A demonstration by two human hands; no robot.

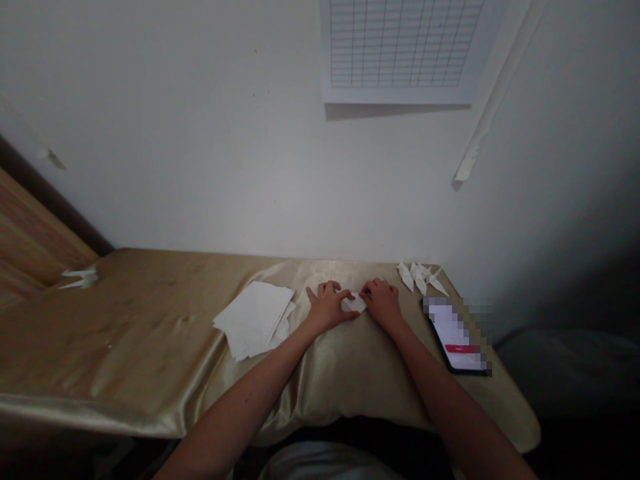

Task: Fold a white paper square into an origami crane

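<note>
A small folded piece of white paper (354,305) lies on the gold cloth between my two hands. My left hand (327,308) has its thumb and index finger on the paper's near and far edges, with its other fingers bent on the cloth. At the paper's right end, my right hand (384,301) holds it with closed fingertips. Left of my hands is a loose stack of white paper sheets (257,313). Several folded white paper cranes (420,277) lie at the back right.
A phone (457,337) with its screen lit rests near the right edge of the cloth-covered table (135,327). Another folded white paper piece (83,277) sits at the far left. The wall behind bears a sheet with a printed grid (400,50).
</note>
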